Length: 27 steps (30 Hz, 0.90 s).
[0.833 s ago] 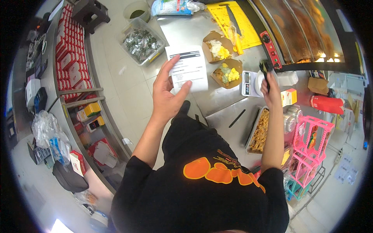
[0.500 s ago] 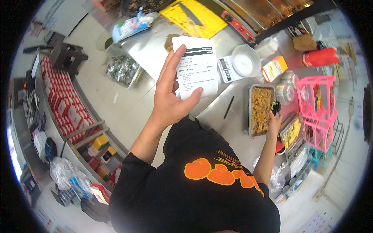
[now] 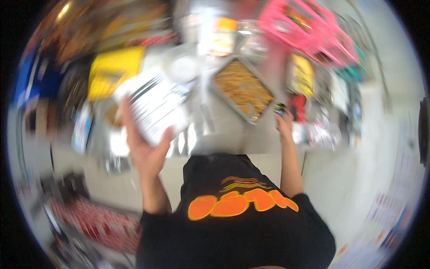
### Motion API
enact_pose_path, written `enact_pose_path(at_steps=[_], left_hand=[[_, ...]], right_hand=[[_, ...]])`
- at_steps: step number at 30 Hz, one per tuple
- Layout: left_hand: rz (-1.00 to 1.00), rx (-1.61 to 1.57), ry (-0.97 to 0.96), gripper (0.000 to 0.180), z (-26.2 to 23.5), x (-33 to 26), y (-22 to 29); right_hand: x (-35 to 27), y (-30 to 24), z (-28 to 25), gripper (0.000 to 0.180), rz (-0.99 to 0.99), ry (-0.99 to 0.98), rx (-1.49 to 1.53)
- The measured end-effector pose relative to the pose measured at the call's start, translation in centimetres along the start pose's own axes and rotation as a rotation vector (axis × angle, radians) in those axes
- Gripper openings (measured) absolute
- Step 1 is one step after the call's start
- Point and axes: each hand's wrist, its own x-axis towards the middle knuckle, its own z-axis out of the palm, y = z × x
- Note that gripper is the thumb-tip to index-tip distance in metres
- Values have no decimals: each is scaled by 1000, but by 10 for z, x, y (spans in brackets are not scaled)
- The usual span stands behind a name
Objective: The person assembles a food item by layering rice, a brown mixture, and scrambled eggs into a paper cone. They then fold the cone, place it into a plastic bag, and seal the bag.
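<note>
My left hand (image 3: 144,150) is closed on a printed white paper slip (image 3: 156,107), with thumb and fingers at its two sides. The slip is held up over the metal counter and blurred by motion. On the right, my right hand (image 3: 285,127) is closed around a small black thing (image 3: 280,108) with some green on it; its kind cannot be made out. That hand is just right of a metal tray (image 3: 231,107) of brown, shredded-looking food (image 3: 242,87). A red object (image 3: 298,107) lies close beyond it.
A pink plastic rack (image 3: 309,33) stands at the back right, near a container of yellow food (image 3: 301,76). Behind the slip are a white round bowl (image 3: 182,67) and a yellow cutting board (image 3: 114,67). Clear plastic bags (image 3: 322,134) lie right of my right hand.
My view has swung rightward, bringing the counter in front of me. The right hand with the black thing has moved off the tray to its right side. The slip stays in my left hand.
</note>
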Motion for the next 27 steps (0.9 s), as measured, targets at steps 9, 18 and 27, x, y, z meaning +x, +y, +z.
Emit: enact_pose_path(at_steps=[9, 18, 27], left_hand=[[-45, -36, -130, 92, 97, 8, 19], [-36, 28, -86, 87, 231, -26, 36], [-144, 145, 9, 85, 378, -58, 59]], right_hand=[[95, -66, -68, 85, -1, 91, -122], [224, -108, -141, 80, 21, -359, -340], [397, 30, -253, 51, 19, -139, -768]])
